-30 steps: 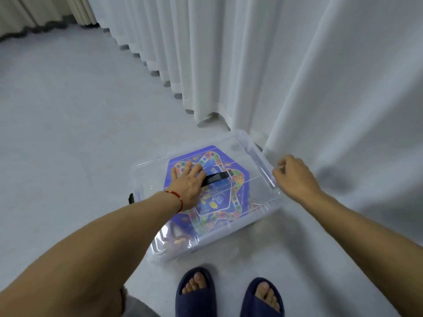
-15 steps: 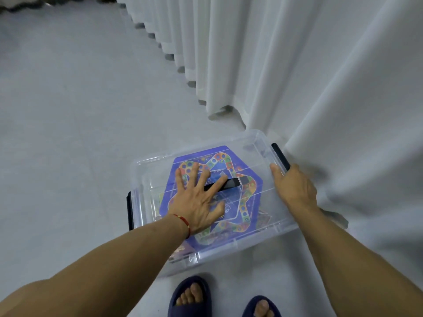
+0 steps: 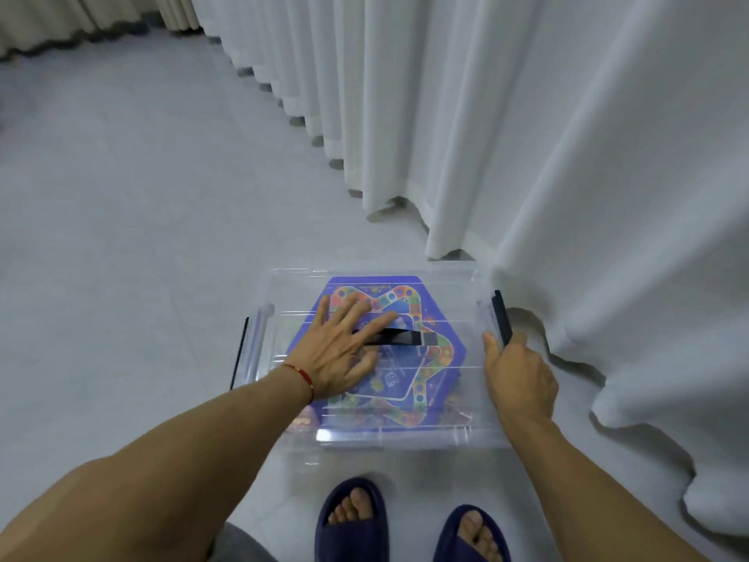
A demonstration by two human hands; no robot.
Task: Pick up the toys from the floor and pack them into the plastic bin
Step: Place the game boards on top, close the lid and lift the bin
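A clear plastic bin (image 3: 466,434) with its transparent lid on sits on the floor in front of my feet. Through the lid shows a blue hexagonal game board (image 3: 429,371) with a coloured star track. My left hand (image 3: 344,350) lies flat on the lid with fingers spread, over the lid's black handle (image 3: 399,337). My right hand (image 3: 516,375) curls around the black latch (image 3: 501,316) on the bin's right side. A second black latch (image 3: 240,350) runs along the left side.
White curtains (image 3: 527,135) hang to the floor behind and right of the bin, their hem bunched against its right side. Pale tiled floor (image 3: 121,237) stretches to the left. My feet in dark blue slippers (image 3: 352,521) stand just below the bin.
The bin has turned square to me. My left hand flattened on the lid, and my right hand moved down onto the right-side latch. The view has pulled back.
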